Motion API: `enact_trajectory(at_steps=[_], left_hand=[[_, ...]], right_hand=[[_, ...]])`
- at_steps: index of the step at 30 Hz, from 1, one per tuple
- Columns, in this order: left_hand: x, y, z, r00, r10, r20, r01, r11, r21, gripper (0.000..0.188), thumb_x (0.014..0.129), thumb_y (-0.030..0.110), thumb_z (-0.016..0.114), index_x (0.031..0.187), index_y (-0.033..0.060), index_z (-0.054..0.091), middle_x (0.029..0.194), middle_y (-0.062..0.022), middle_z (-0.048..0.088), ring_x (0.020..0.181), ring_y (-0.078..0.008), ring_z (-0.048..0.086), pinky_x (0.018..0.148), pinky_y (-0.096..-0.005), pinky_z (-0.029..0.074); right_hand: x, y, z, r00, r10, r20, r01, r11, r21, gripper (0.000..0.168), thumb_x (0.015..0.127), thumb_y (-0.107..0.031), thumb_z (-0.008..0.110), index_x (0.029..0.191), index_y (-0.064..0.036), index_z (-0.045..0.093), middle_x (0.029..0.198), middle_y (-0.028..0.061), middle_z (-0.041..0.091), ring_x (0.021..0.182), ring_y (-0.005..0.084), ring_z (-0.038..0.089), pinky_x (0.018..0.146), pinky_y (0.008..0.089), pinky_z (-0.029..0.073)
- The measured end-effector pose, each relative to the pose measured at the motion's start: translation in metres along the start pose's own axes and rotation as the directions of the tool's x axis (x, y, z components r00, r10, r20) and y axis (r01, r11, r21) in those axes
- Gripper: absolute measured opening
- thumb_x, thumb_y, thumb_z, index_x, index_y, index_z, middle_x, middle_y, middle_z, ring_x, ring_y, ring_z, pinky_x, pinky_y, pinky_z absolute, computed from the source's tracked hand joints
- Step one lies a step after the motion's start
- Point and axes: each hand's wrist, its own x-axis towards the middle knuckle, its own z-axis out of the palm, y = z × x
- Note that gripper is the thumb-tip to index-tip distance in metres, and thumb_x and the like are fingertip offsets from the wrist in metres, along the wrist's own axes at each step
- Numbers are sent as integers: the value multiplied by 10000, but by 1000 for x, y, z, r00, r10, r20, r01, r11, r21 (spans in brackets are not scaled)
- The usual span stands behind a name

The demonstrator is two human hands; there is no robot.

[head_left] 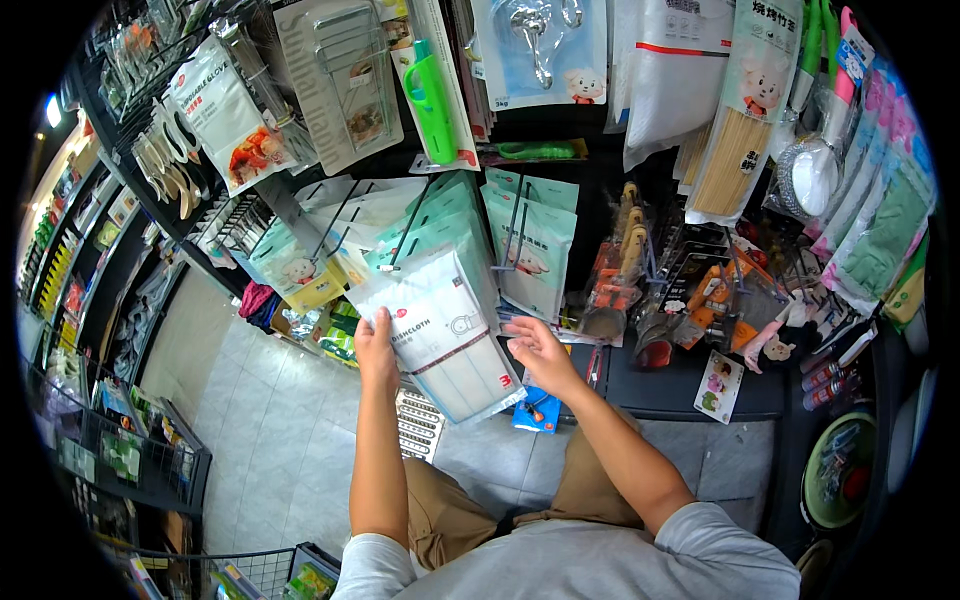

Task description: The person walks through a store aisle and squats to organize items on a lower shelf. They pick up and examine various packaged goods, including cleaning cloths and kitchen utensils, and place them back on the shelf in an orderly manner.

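My left hand (pixel 377 346) grips the left edge of a white plastic packet of dishcloths (pixel 450 345), thumb on its front. The packet is tilted, its printed face up towards me. Just off its right edge is my right hand (pixel 536 349), fingers apart and slightly curled, holding nothing. Behind the packet hang green-topped packets (pixel 450 217) on metal hooks, and to the right of these hangs another green-and-white packet (pixel 534 247). A blue card with a small black and orange item (pixel 537 411) lies below my right hand.
Above hang a green lighter (pixel 431 105), a packaged metal hook (pixel 531 37) and bamboo skewers (pixel 731 161). Strainers (pixel 604 322) and orange-packed tools hang right, over a dark shelf ledge (pixel 675 390). A green basin (pixel 838 469) stands far right. Wire baskets (pixel 247 562) and shelves line the left.
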Motion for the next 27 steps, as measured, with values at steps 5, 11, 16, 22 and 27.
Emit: enact_trajectory(at_steps=[5,11,16,22,27], left_hand=[[10,5,3,1000,-12,-28,12,1000,16,270,943,225,571,1088,-2,574,985,-56,648,819,-116,597,758,-275,483],[16,-3,6,999,-41,-28,40,998,-38,255,936,237,581,1048,8,576,957,-54,649,811,-113,599,739,-272,485],[19,-4,17,998,-23,-61,22,1000,-17,253,932,244,587,1029,11,577,948,-46,643,789,-103,585,715,-267,478],[58,-37,32,986,109,-127,-96,990,108,225,928,265,591,938,41,600,842,-22,625,715,-92,551,637,-268,455],[84,-60,47,964,197,-179,-163,969,187,210,926,261,584,881,56,569,777,-11,581,657,-99,516,576,-283,443]], right_hand=[[-12,1,-7,997,76,8,-76,997,27,439,901,-159,592,1274,11,435,1215,154,558,975,162,575,855,310,466],[-20,3,-14,988,141,58,-144,988,57,382,926,-126,549,1269,-15,423,1209,125,538,1042,159,556,913,305,454],[-25,2,-19,983,167,73,-171,984,53,387,927,-138,552,1272,-22,422,1198,115,540,1023,163,568,896,302,460],[-29,5,-20,983,163,82,-166,986,33,370,923,-164,573,1245,-26,454,1172,93,544,967,138,571,859,292,469],[-35,11,-22,974,206,96,-211,977,44,352,920,-148,578,1230,-24,466,1157,85,546,981,143,571,866,295,476]])
